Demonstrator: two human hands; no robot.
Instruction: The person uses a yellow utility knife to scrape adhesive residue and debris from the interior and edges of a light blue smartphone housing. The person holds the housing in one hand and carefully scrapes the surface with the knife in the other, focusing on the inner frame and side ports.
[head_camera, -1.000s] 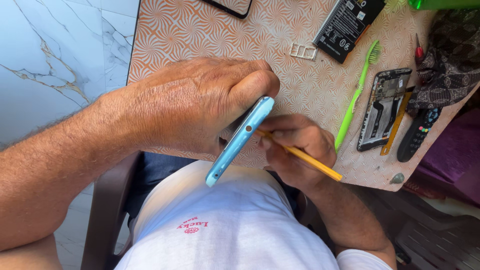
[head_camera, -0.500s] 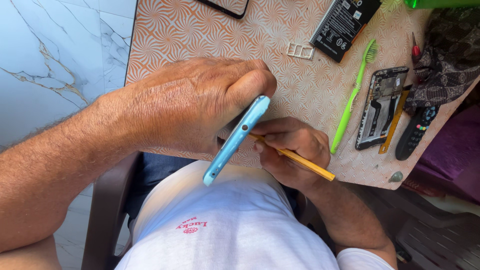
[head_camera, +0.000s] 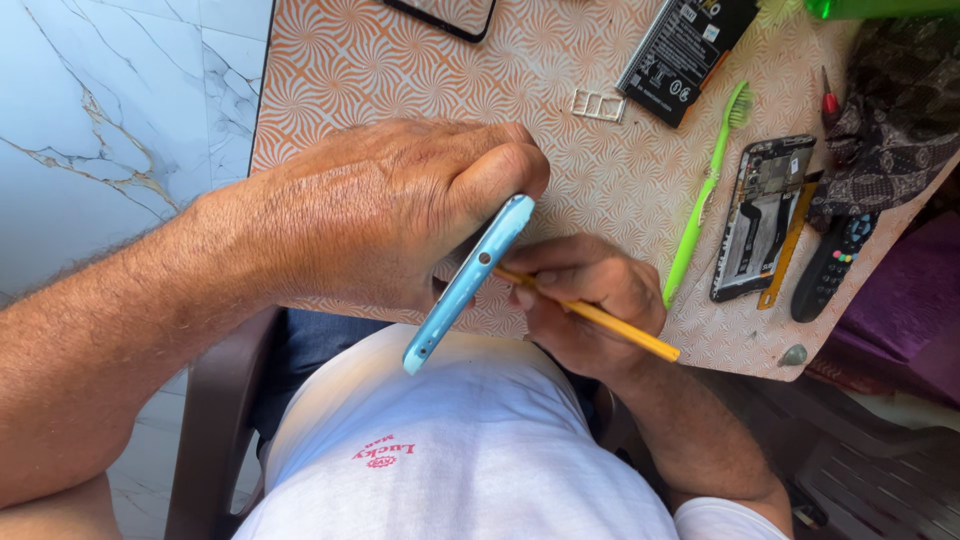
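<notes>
Phone (head_camera: 467, 283), light blue, edge-on: clasped in left hand (head_camera: 380, 215), long axis slanting down toward the body. Right hand (head_camera: 590, 290), just beside, pinches yellow tool (head_camera: 600, 318); tip apparently at phone's edge.

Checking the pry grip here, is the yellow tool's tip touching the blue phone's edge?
Touching. The head view shows the yellow tool, held in the right hand, running straight into the blue phone edge with no gap, while the left hand grips it.
</notes>
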